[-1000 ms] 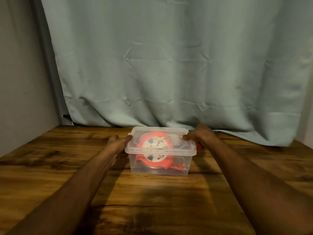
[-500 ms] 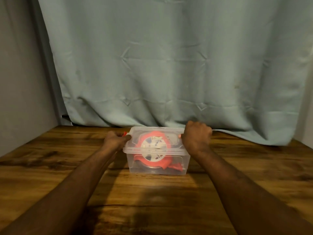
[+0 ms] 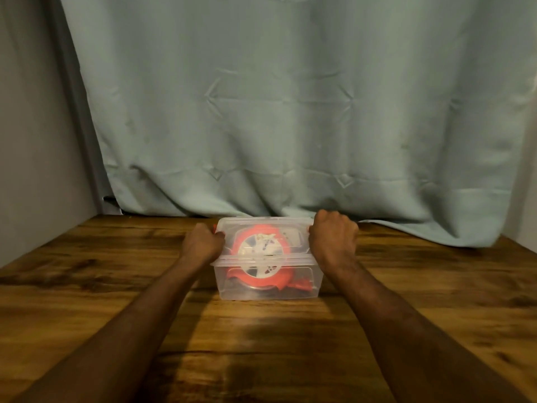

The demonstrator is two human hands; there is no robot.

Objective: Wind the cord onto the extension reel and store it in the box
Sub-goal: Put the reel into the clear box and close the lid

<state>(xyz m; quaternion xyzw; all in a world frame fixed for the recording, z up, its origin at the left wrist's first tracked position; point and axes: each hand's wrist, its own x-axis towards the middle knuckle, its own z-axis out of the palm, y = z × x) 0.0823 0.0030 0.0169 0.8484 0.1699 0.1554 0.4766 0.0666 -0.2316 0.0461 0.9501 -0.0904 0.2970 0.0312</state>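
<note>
Both hands are on the box, one at each short end. Left hand sits at 9 o'clock of the box, with its fingers curled round the edge of the lid, where a bit of red shows, maybe a clip. Right hand sits at 3 o'clock, bunched like a fist over the other end of the lid, gripping it there. I think the hands hold the two ends so the lid gets pushed down flat on both sides and snaps shut.

The box is see-through plastic and stands on the wooden table, near the far edge by the curtain. Inside lies the reel, bright orange-red with a white round middle. The cord itself is hard to see, only a dark bit low in the box. Storing looks nearly done.
</note>
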